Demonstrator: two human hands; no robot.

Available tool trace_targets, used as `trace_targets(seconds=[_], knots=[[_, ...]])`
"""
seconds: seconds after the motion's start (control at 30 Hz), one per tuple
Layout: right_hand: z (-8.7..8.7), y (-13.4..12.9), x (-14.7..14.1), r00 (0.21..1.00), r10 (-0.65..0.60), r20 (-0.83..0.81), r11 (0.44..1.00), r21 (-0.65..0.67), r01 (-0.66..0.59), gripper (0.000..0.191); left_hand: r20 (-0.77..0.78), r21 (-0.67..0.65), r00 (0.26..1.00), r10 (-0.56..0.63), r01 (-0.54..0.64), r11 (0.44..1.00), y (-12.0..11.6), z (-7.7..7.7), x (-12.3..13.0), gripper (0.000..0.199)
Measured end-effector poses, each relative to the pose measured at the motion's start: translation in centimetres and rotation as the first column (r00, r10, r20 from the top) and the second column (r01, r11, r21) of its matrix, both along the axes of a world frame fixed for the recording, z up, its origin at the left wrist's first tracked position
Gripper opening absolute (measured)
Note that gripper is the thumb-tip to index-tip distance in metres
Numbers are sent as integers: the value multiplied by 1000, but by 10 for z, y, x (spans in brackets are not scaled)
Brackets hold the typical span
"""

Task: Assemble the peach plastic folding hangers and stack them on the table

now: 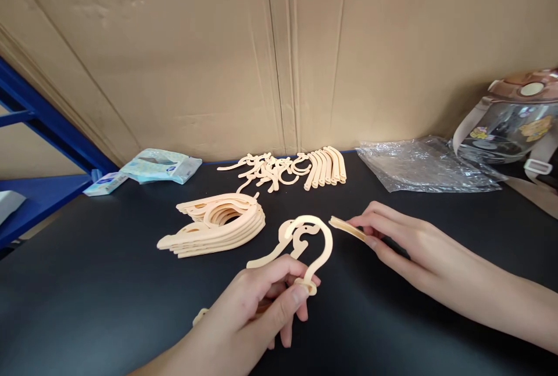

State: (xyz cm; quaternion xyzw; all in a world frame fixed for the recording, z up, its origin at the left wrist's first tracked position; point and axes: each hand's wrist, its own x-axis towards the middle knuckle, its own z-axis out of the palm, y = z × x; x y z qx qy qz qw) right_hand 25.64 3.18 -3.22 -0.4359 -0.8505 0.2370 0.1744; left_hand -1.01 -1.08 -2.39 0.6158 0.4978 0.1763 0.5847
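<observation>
My left hand [261, 297] pinches the base of a cream plastic hanger hook [326, 242], its curve pointing up. A pale piece [200, 316] shows beyond my left wrist, partly hidden by the hand. Behind the hook lie more cream hanger parts [265, 257], partly covered by my fingers. My right hand [405, 239] grips a slim cream hanger arm [347, 227] between thumb and fingers, apart from the hook. Left of the hook sits a stack of folded plastic hangers [218, 242].
Loose hanger hooks [272, 172] lie heaped at the back, beside a row of hanger arms [325, 168]. A clear plastic bag [427, 164] and a strapped transparent bottle [510, 126] stand right. Tissue packs [161, 165] lie left, near a blue metal frame [47, 126]. Cardboard [196, 62] walls the back.
</observation>
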Motion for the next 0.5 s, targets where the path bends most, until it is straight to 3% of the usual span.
trace_targets(seconds=[0.2, 0.33, 0.5], knots=[[11, -8, -7, 992, 97, -84, 994, -46, -102, 24, -7, 21, 998, 65, -65, 998, -2, -6, 0, 47], [12, -12, -9, 993, 119, 3, 986, -121, -118, 30, -10, 65, 995, 104, -103, 993, -3, 1, 4, 47], [12, -17, -13, 962, 254, 103, 954, -190, -232, 42, 48, 65, 989, 143, -146, 987, -6, 8, 4, 32]])
